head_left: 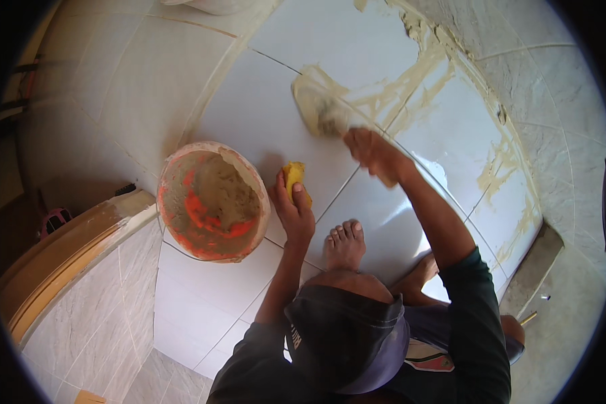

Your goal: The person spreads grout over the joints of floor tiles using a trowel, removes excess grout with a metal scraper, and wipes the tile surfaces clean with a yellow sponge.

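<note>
My right hand (pixel 377 155) grips the handle of a motion-blurred trowel or spreader (pixel 313 108) smeared with beige paste, its blade over the white floor tiles (pixel 262 101) along a grout joint. Beige smears (pixel 438 81) lie across the tiles near the wall at upper right. My left hand (pixel 296 215) is closed on a yellow sponge (pixel 293 175), just right of an orange bucket (pixel 172 202) coated and partly filled with the same paste. My bare foot (pixel 343 246) stands on the tile below.
Marbled wall tiles (pixel 539 87) edge the right side. A wooden frame (pixel 67 256) with a tiled step face runs at lower left, with a small pink-and-black object (pixel 55 222) beside it. A strip of grey surface (pixel 528 269) lies at right with small metal pieces.
</note>
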`<state>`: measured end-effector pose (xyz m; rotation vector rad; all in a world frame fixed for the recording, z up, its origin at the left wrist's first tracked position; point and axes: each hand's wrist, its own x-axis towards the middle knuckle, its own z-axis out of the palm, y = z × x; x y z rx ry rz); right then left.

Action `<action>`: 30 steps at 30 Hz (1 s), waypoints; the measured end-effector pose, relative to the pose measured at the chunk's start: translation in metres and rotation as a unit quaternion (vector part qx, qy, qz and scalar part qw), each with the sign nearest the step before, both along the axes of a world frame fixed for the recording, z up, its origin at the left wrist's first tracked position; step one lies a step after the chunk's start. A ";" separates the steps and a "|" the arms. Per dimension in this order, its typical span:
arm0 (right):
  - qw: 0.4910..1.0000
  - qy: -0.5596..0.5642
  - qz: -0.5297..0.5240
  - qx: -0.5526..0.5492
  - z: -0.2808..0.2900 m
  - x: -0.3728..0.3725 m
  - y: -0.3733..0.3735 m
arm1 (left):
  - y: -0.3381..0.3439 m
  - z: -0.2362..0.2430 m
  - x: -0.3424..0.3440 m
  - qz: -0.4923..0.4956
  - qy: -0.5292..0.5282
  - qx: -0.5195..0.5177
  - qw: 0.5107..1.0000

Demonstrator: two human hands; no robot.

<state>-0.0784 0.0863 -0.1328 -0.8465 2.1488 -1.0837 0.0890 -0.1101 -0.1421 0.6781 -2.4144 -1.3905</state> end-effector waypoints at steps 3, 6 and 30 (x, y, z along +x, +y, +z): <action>0.917 -0.359 -0.149 0.087 0.076 0.007 -0.025 | -0.004 0.004 0.002 0.002 -0.009 -0.003 1.000; 0.927 -0.249 -0.275 -0.051 0.060 -0.006 0.019 | 0.003 0.009 -0.007 -0.008 0.014 0.037 0.999; 0.909 -0.279 -0.280 0.133 0.120 -0.020 0.033 | -0.006 0.002 -0.112 0.052 0.054 0.048 0.996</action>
